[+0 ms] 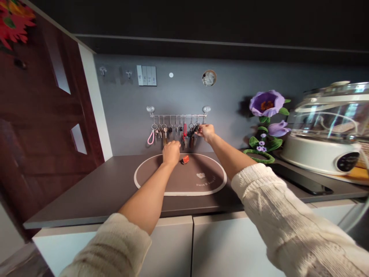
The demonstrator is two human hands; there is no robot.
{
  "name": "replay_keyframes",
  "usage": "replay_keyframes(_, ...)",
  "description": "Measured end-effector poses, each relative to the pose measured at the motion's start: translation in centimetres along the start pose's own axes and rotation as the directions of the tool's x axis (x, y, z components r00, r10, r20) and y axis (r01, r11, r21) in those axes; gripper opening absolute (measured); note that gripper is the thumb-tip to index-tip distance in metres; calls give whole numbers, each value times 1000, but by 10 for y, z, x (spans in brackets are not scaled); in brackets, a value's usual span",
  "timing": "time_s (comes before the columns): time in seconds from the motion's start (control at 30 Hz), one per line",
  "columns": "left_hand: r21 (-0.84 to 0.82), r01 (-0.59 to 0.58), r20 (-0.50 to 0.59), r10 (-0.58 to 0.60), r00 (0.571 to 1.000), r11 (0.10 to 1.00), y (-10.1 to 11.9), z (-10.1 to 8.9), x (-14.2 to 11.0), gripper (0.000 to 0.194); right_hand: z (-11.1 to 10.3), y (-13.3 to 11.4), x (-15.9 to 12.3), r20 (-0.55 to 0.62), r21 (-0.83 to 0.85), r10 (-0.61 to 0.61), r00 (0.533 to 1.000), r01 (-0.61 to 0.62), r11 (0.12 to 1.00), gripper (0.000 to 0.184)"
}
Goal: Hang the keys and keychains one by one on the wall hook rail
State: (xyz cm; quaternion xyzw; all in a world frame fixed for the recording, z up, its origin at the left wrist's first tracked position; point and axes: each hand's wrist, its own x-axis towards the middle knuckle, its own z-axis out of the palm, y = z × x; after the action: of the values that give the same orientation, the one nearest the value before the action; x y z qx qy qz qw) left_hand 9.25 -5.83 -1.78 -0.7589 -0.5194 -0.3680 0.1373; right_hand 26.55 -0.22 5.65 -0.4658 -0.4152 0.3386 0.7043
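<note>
A metal hook rail [178,115] on the grey wall carries several key bunches [173,130], one with a pink loop [150,137] and one with a red fob [184,132]. My right hand [206,132] is raised to the rail's right end, fingers pinched on a key bunch [197,128] hanging there. My left hand [171,152] rests curled on the oval brown mat [207,184], just left of a small red key fob [185,159] lying on the mat. What the left fingers hold, if anything, is hidden.
The mat lies on a dark counter [95,192] over white cabinets. A purple flower ornament [266,115] and a white appliance with a glass lid [325,130] stand at right. A brown door [37,127] is at left. Light switches [147,75] and two hooks sit above.
</note>
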Motion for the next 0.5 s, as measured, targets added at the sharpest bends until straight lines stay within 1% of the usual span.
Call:
replay_keyframes(0.23, -15, -18, 19, 18, 1000, 1000, 0, 2, 1, 25, -5, 9, 1, -24, -63, 0, 1000, -2, 998, 17)
replay_keyframes(0.37, -20, -58, 43, 59, 997, 998, 0, 4, 1, 25, -7, 9, -1, -29, -68, -10, 1000, 8, 998, 17)
replay_keyframes(0.5, -25, -80, 72, 82, 994, 996, 1, 5, 1, 26, -8, 10, -4, -4, -93, -30, 1000, 30, 995, 17)
